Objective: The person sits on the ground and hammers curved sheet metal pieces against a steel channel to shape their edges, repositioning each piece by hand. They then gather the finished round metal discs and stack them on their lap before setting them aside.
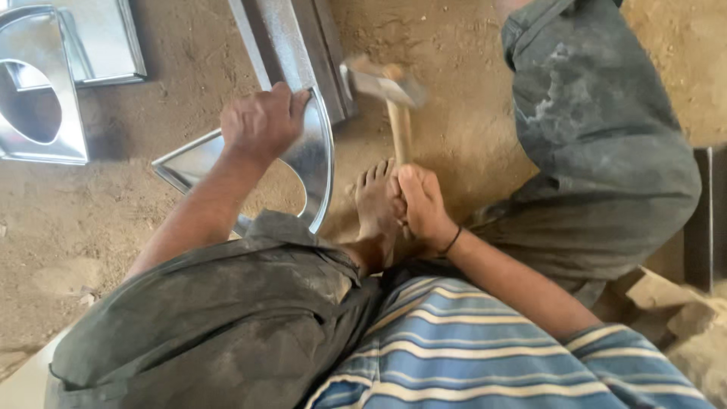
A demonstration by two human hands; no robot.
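Hammer (388, 89) in the head view is gripped low on its wooden handle by the right hand (421, 206), fingers wrapped tight, its blurred metal head up at twelve o'clock from that hand. Left hand (261, 121), at ten o'clock from the right, is clenched over the top edge of a curved sheet-metal piece (316, 163) standing on the sandy ground (136, 197). A bare foot (374, 198) lies just beside the right hand, and more cut metal sheets (45, 83) lie well apart at nine o'clock.

Your left hand (261, 121) on the curved metal piece (314, 163) at eleven o'clock, hammer (390, 91) at twelve in your right hand (422, 204), metal frames (53, 76) on the floor (113, 204) at ten.
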